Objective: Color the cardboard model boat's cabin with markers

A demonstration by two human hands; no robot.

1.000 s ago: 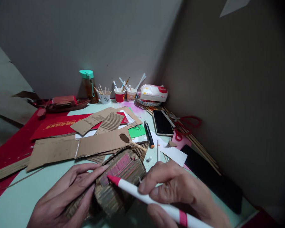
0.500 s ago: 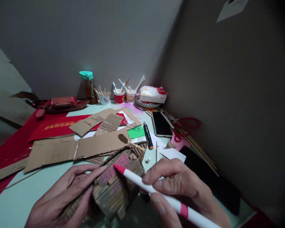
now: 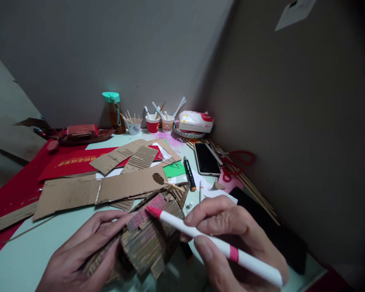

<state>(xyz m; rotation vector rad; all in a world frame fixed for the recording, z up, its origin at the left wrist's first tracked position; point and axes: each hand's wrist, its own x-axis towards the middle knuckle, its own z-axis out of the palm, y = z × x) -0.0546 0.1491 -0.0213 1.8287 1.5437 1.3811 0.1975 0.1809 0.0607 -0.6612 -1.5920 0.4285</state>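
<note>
My left hand [image 3: 91, 247] is closed around the left side of a small cardboard model boat [image 3: 146, 247], its thumb and fingers pressed on the edge. The boat's ridged brown upper part carries a pink-coloured patch near its top. Between thumb and fingers of my right hand [image 3: 228, 239] is a white marker [image 3: 197, 232] with a pink band and a red-pink tip. That tip rests at the pink patch. A small cardboard paddle [image 3: 167, 182] lies just beyond the boat's far end. The boat's underside is hidden.
Cardboard strips [image 3: 127, 188] and a red folder [image 3: 69, 162] cover the left. A finished-looking red boat [image 3: 79, 134], a bottle [image 3: 112, 111] and cups of sticks and pens [image 3: 153, 124] line the wall. Rightward lie a black marker [image 3: 190, 173], a phone [image 3: 207, 158] and red scissors [image 3: 240, 158].
The marker's tip stays at the pink patch, shifting only slightly. My right hand and the marker's rear end have moved a little up and left; the boat has shifted slightly.
</note>
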